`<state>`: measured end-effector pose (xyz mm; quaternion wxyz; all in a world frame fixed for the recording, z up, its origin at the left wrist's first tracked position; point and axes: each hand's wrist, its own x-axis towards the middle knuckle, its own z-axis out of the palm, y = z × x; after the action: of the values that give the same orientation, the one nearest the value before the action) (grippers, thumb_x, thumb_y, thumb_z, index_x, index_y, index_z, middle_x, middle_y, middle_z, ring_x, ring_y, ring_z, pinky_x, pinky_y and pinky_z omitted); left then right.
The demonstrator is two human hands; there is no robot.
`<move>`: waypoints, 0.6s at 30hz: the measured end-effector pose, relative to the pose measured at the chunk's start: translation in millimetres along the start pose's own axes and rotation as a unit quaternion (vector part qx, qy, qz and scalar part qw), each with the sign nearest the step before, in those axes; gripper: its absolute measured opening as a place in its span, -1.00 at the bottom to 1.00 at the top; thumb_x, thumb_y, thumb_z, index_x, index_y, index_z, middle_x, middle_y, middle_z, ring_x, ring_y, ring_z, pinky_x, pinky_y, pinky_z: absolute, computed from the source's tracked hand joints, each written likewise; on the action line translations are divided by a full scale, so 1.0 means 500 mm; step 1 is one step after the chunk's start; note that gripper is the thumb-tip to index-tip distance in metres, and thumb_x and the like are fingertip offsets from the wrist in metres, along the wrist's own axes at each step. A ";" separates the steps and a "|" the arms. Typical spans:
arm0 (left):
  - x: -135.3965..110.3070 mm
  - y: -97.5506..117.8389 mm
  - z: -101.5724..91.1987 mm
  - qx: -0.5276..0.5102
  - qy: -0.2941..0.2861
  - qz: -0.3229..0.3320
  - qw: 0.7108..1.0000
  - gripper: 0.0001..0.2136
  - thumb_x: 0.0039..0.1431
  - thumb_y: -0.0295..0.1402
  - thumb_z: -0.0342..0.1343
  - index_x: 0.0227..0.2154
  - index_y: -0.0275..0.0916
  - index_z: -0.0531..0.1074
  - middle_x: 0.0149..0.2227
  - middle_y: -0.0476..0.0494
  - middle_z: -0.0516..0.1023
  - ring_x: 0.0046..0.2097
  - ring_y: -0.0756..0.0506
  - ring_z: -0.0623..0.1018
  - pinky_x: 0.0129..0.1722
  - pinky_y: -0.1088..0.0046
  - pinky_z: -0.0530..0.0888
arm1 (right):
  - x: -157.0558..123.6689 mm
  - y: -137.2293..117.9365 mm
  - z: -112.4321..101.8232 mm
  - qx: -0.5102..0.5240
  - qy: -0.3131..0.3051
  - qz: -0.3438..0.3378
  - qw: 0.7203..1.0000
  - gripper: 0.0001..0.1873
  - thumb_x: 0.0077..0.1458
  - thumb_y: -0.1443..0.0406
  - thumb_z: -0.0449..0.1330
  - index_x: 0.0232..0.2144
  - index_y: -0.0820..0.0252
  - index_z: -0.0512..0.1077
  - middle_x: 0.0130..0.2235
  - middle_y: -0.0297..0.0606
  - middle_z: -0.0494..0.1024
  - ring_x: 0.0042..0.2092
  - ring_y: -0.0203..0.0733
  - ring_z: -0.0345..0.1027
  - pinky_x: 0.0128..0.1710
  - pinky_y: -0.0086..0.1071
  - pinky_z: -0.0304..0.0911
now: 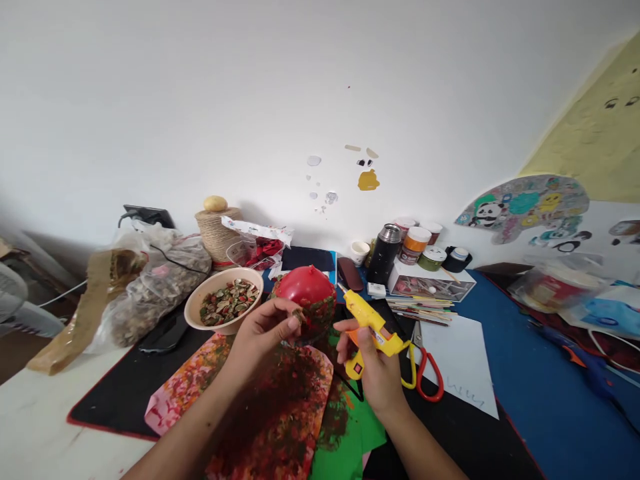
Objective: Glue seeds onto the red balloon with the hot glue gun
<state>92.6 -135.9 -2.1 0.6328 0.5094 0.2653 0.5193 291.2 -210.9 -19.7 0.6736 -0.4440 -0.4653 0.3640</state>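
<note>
Fingers (289, 323) of the left hand (265, 330) pinch a small brown shell piece (299, 315) against the near side of the round red rubber balloon (306, 285) on the tabletop (530, 393), while the right hand (377, 370) grips a yellow plastic glue gun (373, 327) just right of it, its hot nozzle best kept off the skin.

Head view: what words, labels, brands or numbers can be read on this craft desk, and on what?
No text reads clearly anywhere.
Glue gun in the right hand: small sticker on the grip, too small to read.
Paint jars: labels blurred.
White paper: faint scribble, unreadable.
Wall stickers: pictures only, no legible words.
</note>
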 end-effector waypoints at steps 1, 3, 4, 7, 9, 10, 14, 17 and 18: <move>0.004 0.002 -0.004 -0.016 0.022 0.000 1.000 -0.68 0.04 -0.15 0.59 -0.30 -0.23 0.66 -0.44 -0.04 0.60 -0.42 0.02 0.51 -0.40 0.56 0.45 | -0.005 0.000 0.003 -0.008 -0.017 -0.002 1.000 -0.36 0.35 -0.24 0.26 -0.20 0.21 0.69 -0.51 -0.30 0.53 -0.53 -0.24 0.43 -0.58 -0.45 0.26; 0.008 0.008 -0.009 -0.032 0.051 0.007 0.998 -0.65 -0.02 -0.15 0.61 -0.32 -0.24 0.66 -0.44 -0.04 0.61 -0.43 0.01 0.52 -0.42 0.55 0.45 | -0.013 0.001 0.008 -0.026 -0.052 -0.011 0.998 -0.39 0.37 -0.21 0.26 -0.19 0.21 0.71 -0.54 -0.31 0.52 -0.52 -0.23 0.43 -0.55 -0.43 0.30; 0.008 0.011 -0.009 -0.034 0.062 0.013 0.997 -0.65 -0.04 -0.15 0.62 -0.31 -0.24 0.66 -0.43 -0.04 0.62 -0.43 0.01 0.53 -0.42 0.55 0.46 | -0.017 0.003 0.010 -0.034 -0.066 -0.018 0.997 -0.40 0.37 -0.20 0.26 -0.19 0.21 0.71 -0.54 -0.31 0.52 -0.52 -0.22 0.43 -0.53 -0.41 0.32; 0.009 0.017 -0.008 -0.034 0.077 0.026 0.996 -0.63 -0.04 -0.16 0.62 -0.25 -0.24 0.68 -0.44 -0.03 0.62 -0.44 0.00 0.55 -0.43 0.54 0.47 | -0.023 0.007 0.013 -0.063 -0.091 -0.046 0.993 -0.45 0.37 -0.16 0.29 -0.22 0.19 0.74 -0.55 -0.30 0.53 -0.52 -0.20 0.41 -0.49 -0.37 0.34; 0.011 0.017 -0.010 -0.032 0.081 0.035 0.996 -0.62 -0.04 -0.17 0.62 -0.22 -0.23 0.69 -0.45 -0.02 0.61 -0.45 0.00 0.55 -0.44 0.54 0.47 | -0.026 0.010 0.013 -0.078 -0.098 -0.055 0.991 -0.47 0.38 -0.14 0.29 -0.22 0.17 0.75 -0.56 -0.31 0.51 -0.53 -0.20 0.38 -0.49 -0.36 0.32; 0.012 0.016 -0.013 -0.031 0.083 0.039 0.995 -0.62 -0.03 -0.17 0.62 -0.21 -0.23 0.69 -0.45 -0.02 0.62 -0.45 0.00 0.55 -0.43 0.54 0.47 | -0.027 0.012 0.013 -0.082 -0.101 -0.053 0.990 -0.48 0.38 -0.14 0.29 -0.22 0.16 0.76 -0.57 -0.31 0.50 -0.53 -0.19 0.38 -0.50 -0.36 0.31; 0.017 0.009 -0.028 -0.005 0.086 0.050 0.995 -0.66 0.03 -0.19 0.58 -0.22 -0.23 0.66 -0.41 -0.06 0.67 -0.42 -0.03 0.60 -0.40 0.50 0.51 | -0.034 0.020 0.012 -0.079 -0.114 -0.035 0.990 -0.48 0.38 -0.15 0.27 -0.21 0.13 0.75 -0.54 -0.28 0.54 -0.53 -0.16 0.39 -0.53 -0.35 0.29; 0.018 0.005 -0.034 0.041 0.084 0.053 0.994 -0.68 0.06 -0.19 0.56 -0.23 -0.23 0.64 -0.38 -0.10 0.69 -0.38 -0.07 0.63 -0.37 0.47 0.55 | -0.037 0.022 0.013 -0.079 -0.116 -0.032 0.990 -0.47 0.38 -0.16 0.26 -0.24 0.13 0.74 -0.53 -0.27 0.56 -0.55 -0.16 0.38 -0.54 -0.34 0.29; 0.018 0.005 -0.034 0.053 0.086 0.054 0.993 -0.68 0.05 -0.18 0.56 -0.24 -0.24 0.64 -0.38 -0.11 0.70 -0.37 -0.08 0.64 -0.36 0.46 0.56 | -0.036 0.021 0.014 -0.079 -0.116 -0.032 0.989 -0.46 0.38 -0.16 0.26 -0.25 0.13 0.74 -0.54 -0.27 0.55 -0.55 -0.17 0.38 -0.54 -0.35 0.29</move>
<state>79.8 -121.4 -4.1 0.5503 0.5094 0.3181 0.5800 278.2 -221.9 -33.7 0.5890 -0.4354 -0.5822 0.3530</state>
